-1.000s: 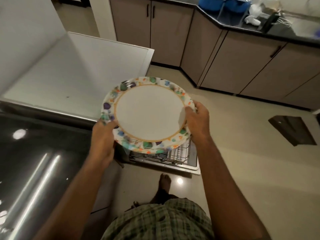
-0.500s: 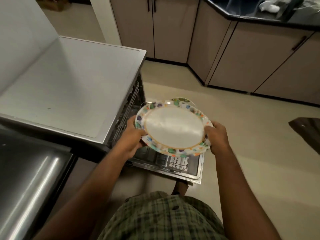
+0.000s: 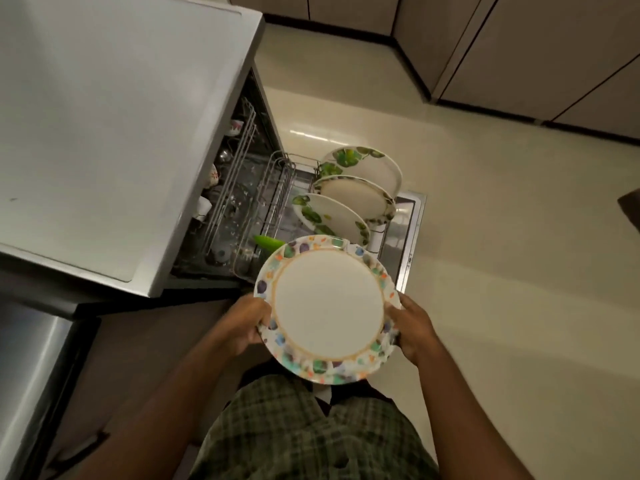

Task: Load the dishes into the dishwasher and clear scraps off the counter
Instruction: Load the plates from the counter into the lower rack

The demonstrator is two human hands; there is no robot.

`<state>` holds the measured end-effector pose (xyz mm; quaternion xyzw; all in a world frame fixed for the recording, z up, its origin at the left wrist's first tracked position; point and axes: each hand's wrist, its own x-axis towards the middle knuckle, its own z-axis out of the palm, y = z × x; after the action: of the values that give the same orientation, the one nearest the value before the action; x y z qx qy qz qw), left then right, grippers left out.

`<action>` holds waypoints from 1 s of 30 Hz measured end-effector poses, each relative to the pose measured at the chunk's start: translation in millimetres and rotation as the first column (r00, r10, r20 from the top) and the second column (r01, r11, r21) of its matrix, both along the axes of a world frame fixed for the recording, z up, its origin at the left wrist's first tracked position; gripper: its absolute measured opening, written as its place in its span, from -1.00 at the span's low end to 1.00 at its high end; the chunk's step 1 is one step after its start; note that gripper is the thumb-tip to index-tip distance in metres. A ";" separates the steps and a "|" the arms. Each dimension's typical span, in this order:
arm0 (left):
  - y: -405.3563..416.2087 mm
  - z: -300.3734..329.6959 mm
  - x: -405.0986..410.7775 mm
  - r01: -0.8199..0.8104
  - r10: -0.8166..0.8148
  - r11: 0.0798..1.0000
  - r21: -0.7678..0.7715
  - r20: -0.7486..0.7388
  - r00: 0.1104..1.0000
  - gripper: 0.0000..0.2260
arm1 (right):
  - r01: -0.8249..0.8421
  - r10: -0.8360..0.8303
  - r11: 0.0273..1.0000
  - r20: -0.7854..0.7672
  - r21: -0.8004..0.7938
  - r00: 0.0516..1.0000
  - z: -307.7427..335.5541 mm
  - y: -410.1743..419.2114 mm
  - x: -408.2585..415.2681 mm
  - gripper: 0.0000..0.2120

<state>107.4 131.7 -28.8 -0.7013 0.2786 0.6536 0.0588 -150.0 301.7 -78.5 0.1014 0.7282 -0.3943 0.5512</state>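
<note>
A white plate with a multicoloured patterned rim (image 3: pixel 327 308) is held flat over the near end of the open dishwasher. My left hand (image 3: pixel 244 322) grips its left edge and my right hand (image 3: pixel 412 327) grips its right edge. Beyond it, the pulled-out lower rack (image 3: pixel 277 192) carries three white plates with green leaf prints (image 3: pixel 349 199) standing on edge. A green item (image 3: pixel 268 241) lies in the rack just past the plate I hold. Cups (image 3: pixel 211 174) sit in the upper rack under the dishwasher's top.
The dishwasher's grey top (image 3: pixel 114 133) fills the upper left. Its lowered door (image 3: pixel 410 230) juts out over the cream floor (image 3: pixel 502 271). Brown cabinet fronts (image 3: pixel 519 53) run along the back. A steel surface (image 3: pixel 31 375) lies at the lower left.
The view has tilted down and I have leaned over the dishwasher. The plate has come lower and nearer the rack, still held by both hands. The leaf plates in the rack now show.
</note>
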 end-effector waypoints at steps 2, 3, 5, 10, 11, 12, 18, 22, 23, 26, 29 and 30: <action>2.4 -19.3 4.5 0.042 -0.045 0.997 0.068 0.051 0.998 -0.60 | 0.021 -0.025 0.998 0.073 0.055 0.997 -17.9 10.7 3.6 -0.73; 1.9 -27.7 5.1 0.063 -0.071 0.994 0.093 0.078 0.994 -0.64 | 0.021 -0.029 0.997 0.092 0.080 0.995 -26.2 15.0 5.4 -0.73; 0.4 -38.7 3.5 0.105 -0.126 0.984 0.145 0.144 0.982 -0.77 | 0.003 -0.021 0.991 0.139 0.131 0.990 -42.1 24.1 9.2 -0.72; -4.9 -71.0 18.1 0.204 -0.256 0.918 0.340 0.116 0.960 -0.77 | -0.154 0.076 0.955 0.294 0.253 0.953 -71.4 44.6 14.0 -0.69; -5.9 -87.8 21.1 0.203 -0.258 0.905 0.374 0.104 0.960 -0.77 | -0.171 0.081 0.948 0.318 0.267 0.945 -84.6 46.8 14.2 -0.69; -6.1 -100.2 23.7 0.191 -0.250 0.900 0.391 0.106 0.962 -0.79 | -0.177 0.080 0.943 0.324 0.281 0.943 -92.7 48.6 14.4 -0.70; -4.2 -161.5 12.8 0.111 -0.192 0.933 0.341 0.214 0.958 -0.82 | -0.173 0.093 0.936 0.261 0.305 0.961 -141.9 40.2 16.1 -0.73; -5.6 -198.7 -2.2 0.024 -0.087 0.974 0.225 0.276 0.957 -0.85 | -0.148 0.084 0.941 0.214 0.305 0.973 -167.1 24.4 14.9 -0.66; -7.2 -206.8 -7.0 0.003 -0.064 0.977 0.213 0.279 0.958 -0.85 | -0.143 0.081 0.941 0.205 0.308 0.975 -172.7 19.4 13.5 -0.65; -10.6 -224.9 -19.8 -0.013 -0.044 0.976 0.215 0.261 0.964 -0.85 | -0.109 0.056 0.938 0.167 0.329 0.984 -192.7 9.7 7.2 -0.68; -12.9 -242.1 -29.6 -0.022 -0.024 0.976 0.218 0.205 0.978 -0.79 | -0.081 0.034 0.934 0.140 0.347 0.990 -212.7 1.5 -2.2 -0.68; -13.5 -247.9 -32.3 -0.017 -0.026 0.977 0.215 0.195 0.981 -0.79 | -0.072 0.024 0.933 0.138 0.353 0.990 -219.1 -2.0 -5.7 -0.67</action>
<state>75.1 118.2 -276.7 -0.7512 0.2006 0.6074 0.1630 -155.7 299.7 -297.6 0.2076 0.7523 -0.2343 0.5797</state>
